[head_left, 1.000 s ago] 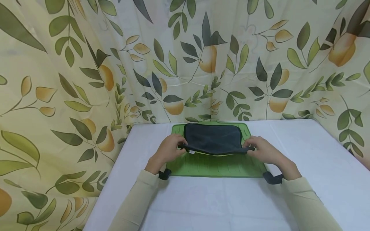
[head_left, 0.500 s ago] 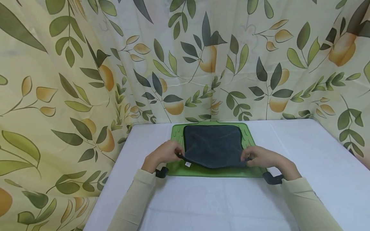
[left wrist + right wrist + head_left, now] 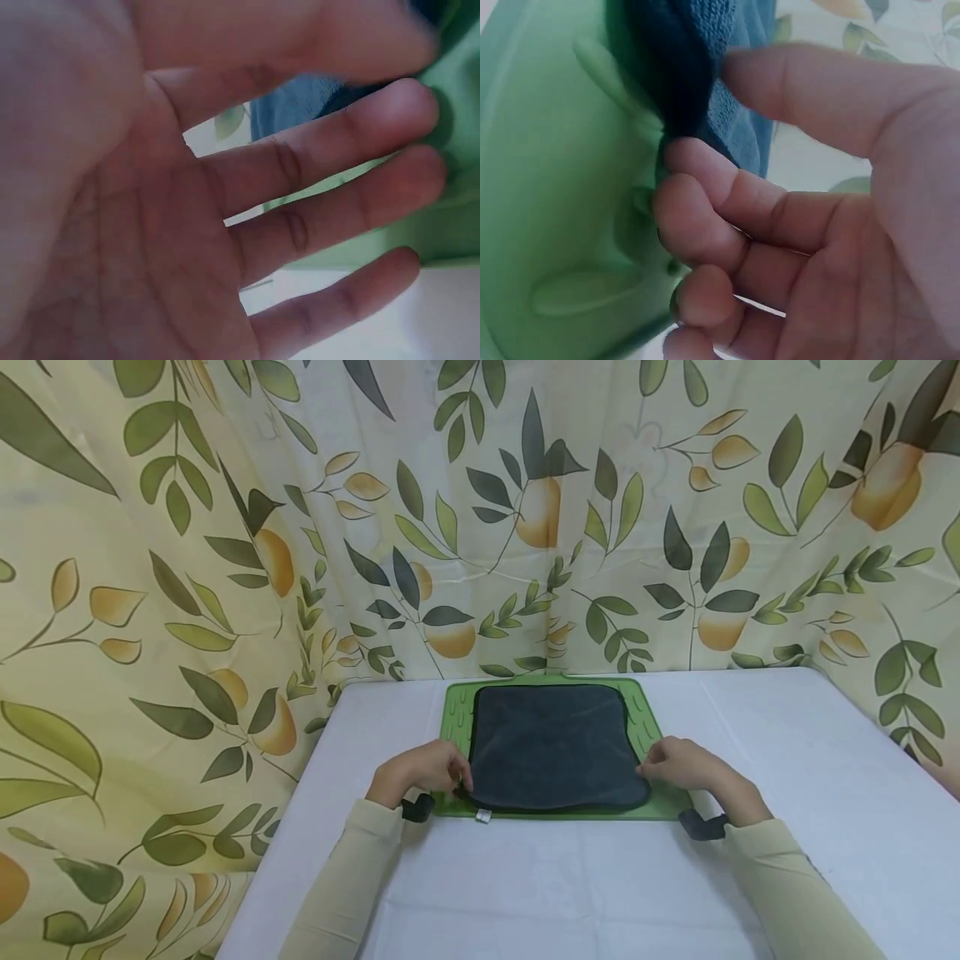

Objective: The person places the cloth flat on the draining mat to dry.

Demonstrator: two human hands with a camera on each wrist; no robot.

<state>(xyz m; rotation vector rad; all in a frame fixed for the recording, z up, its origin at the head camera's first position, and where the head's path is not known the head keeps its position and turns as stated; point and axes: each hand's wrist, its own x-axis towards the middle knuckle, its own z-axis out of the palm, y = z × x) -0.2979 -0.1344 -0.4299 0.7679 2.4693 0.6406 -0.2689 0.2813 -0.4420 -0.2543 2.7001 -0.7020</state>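
Note:
A dark grey cloth [image 3: 555,743] with a black border lies spread on a green mat [image 3: 457,718] with raised oval ridges. Its near edge comes close to the mat's front edge, where a white tag [image 3: 483,816] sticks out. At the near left corner, my left hand [image 3: 423,768] pinches the cloth between thumb and index finger; the other fingers [image 3: 360,202] are extended over the mat, and the thumb partly hides the grip. My right hand [image 3: 690,764] pinches the right edge, thumb [image 3: 757,75] on the upper face, index fingertip [image 3: 697,161] below, remaining fingers curled.
The mat lies on a white-covered table [image 3: 765,727], near its back edge. A curtain [image 3: 600,527] printed with leaves and fruit hangs behind and along the left side. Black straps with camera mounts [image 3: 702,825] sit at both wrists.
Both hands have lowered the cloth's near edge toward me, flattening it over the mat. The folded strip is now down, and the right fingers have come to the right edge, slightly above the corner.

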